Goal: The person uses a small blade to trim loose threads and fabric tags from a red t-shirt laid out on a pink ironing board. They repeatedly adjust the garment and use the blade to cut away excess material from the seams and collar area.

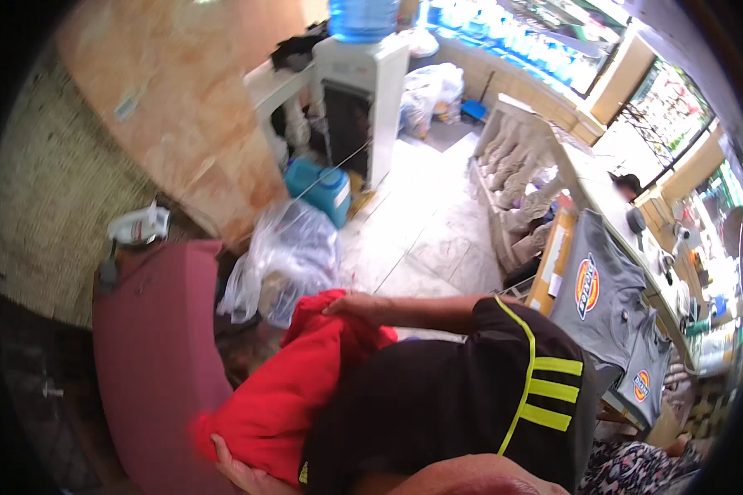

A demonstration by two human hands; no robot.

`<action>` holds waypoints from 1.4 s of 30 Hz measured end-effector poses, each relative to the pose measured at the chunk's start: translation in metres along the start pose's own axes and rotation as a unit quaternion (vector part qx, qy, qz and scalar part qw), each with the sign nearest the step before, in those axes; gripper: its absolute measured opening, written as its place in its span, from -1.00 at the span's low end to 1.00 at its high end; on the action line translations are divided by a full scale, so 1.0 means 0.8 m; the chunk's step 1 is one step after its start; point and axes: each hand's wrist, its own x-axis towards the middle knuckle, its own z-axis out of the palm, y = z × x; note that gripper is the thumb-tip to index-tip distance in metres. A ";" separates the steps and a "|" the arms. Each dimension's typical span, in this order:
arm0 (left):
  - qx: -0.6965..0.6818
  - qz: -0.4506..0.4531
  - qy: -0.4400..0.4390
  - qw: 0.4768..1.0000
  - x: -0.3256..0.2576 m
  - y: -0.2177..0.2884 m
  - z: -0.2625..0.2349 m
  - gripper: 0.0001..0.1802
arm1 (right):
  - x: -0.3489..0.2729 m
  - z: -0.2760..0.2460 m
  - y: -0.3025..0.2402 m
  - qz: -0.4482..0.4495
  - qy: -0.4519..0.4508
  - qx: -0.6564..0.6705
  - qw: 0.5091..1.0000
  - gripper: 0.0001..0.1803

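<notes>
A red cloth garment (pixel 293 392) is stretched slantwise in front of my black shirt, bunched at its far end. My right hand (pixel 355 305) grips that bunched end, its arm reaching in from the right. At the near end, low in the picture, my left hand (pixel 243 470) holds the garment's edge; some of its fingers are hidden by the cloth. The garment partly overlaps a maroon-covered ironing board (pixel 161 330) on the left. A white iron (pixel 140 224) rests at the board's far end, apart from both hands.
Beyond the garment lie a clear plastic bag (pixel 285 260) and a teal jug (pixel 318 191) beside a water dispenser (pixel 362 91). Grey printed shirts (pixel 607 289) are spread at the right, near a stone balustrade (pixel 516 177). Another person's patterned clothing (pixel 636 470) shows at lower right.
</notes>
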 end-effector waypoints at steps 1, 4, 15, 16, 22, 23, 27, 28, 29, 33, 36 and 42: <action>0.027 0.034 -0.016 0.999 0.007 -0.013 0.018 -0.19 | -0.013 -0.005 -0.006 -0.036 0.058 -0.060 0.996 -0.73; 0.137 0.119 -0.053 0.982 0.036 -0.034 0.080 -0.15 | -0.051 -0.070 -0.040 -0.230 0.055 -0.103 0.966 -0.70; 0.407 0.425 -0.032 0.808 0.100 -0.038 0.158 -0.18 | -0.204 -0.092 -0.210 -0.498 0.275 -0.284 0.772 -0.30; 0.473 0.390 -0.031 0.789 0.123 -0.074 0.130 -0.18 | -0.143 -0.118 -0.171 -0.458 0.272 -0.303 0.790 -0.32; 0.609 0.055 -0.126 0.781 0.139 -0.229 -0.012 -0.23 | -0.019 -0.222 0.156 -0.135 0.111 -0.264 0.949 -0.46; 0.593 0.017 -0.127 0.795 0.128 -0.238 -0.019 -0.24 | -0.039 -0.233 0.167 -0.092 0.081 -0.270 0.955 -0.48; 0.484 -0.077 -0.136 0.861 0.100 -0.243 0.006 -0.27 | -0.127 -0.262 0.128 -0.063 0.051 -0.163 0.983 -0.55; 0.386 -0.109 -0.136 0.906 0.100 -0.232 0.021 -0.28 | -0.111 -0.252 0.116 -0.106 0.062 -0.083 0.989 -0.58; 0.104 -0.182 -0.137 0.968 0.112 -0.236 0.021 -0.39 | -0.095 -0.241 0.100 -0.150 0.065 -0.006 0.986 -0.61; 0.267 0.053 -0.021 0.962 0.160 -0.208 0.108 -0.40 | -0.014 -0.214 0.029 -0.279 0.145 -0.258 0.913 -0.75; 0.363 0.351 0.039 0.862 0.113 -0.040 0.205 -0.21 | -0.077 -0.150 -0.140 -0.364 0.159 -0.210 0.893 -0.60; 0.230 0.597 -0.048 0.767 0.088 0.119 0.261 -0.52 | -0.175 -0.081 -0.316 -0.661 0.186 -0.203 0.698 -0.57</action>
